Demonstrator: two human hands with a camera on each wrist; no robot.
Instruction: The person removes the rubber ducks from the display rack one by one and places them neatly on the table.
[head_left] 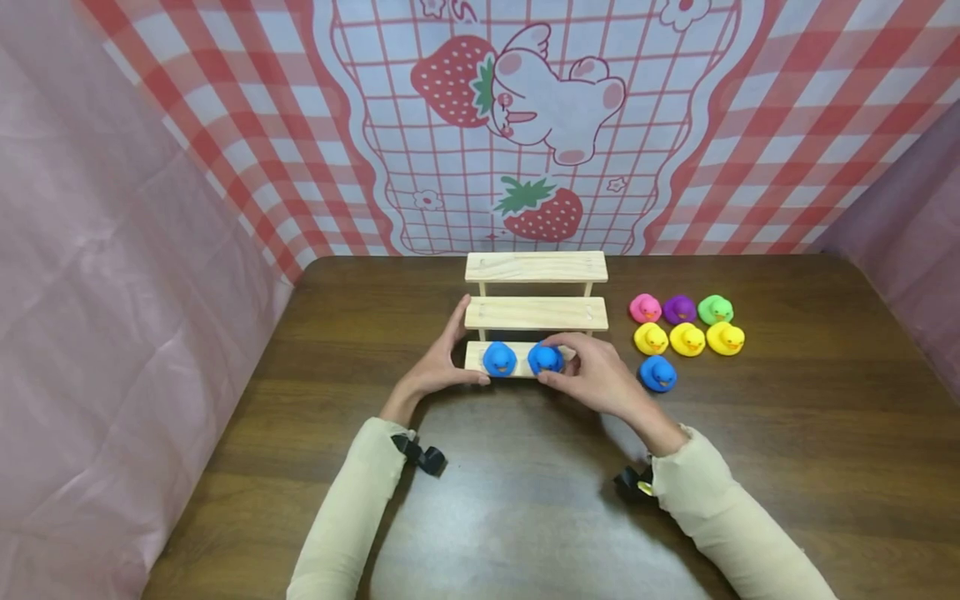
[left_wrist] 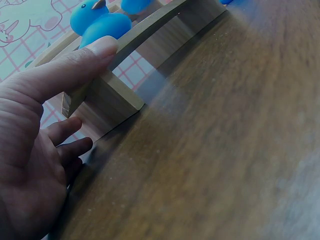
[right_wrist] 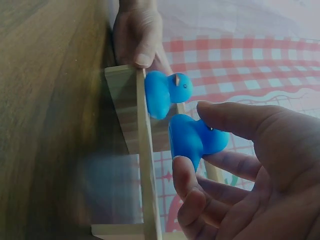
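Note:
A three-step wooden shelf stand (head_left: 525, 313) is near the back of the table. One blue rubber duck (head_left: 499, 359) sits on the left part of its lowest step. My left hand (head_left: 435, 364) holds the stand's left end, thumb on the front edge of the lowest step beside that duck. Between thumb and fingers, my right hand (head_left: 597, 371) pinches a second blue rubber duck (right_wrist: 192, 139) close over the same step, right of the first; the right wrist view shows a narrow gap beneath it. Another blue duck (head_left: 657, 374) stands on the table to the right.
Right of the stand, pink (head_left: 645, 308), purple (head_left: 679, 309) and green (head_left: 716, 310) ducks form a row, with three yellow ducks (head_left: 687, 339) in front. A checked strawberry-print cloth (head_left: 555, 125) hangs behind the brown table (head_left: 360, 300). Pink curtains (head_left: 97, 292) flank it.

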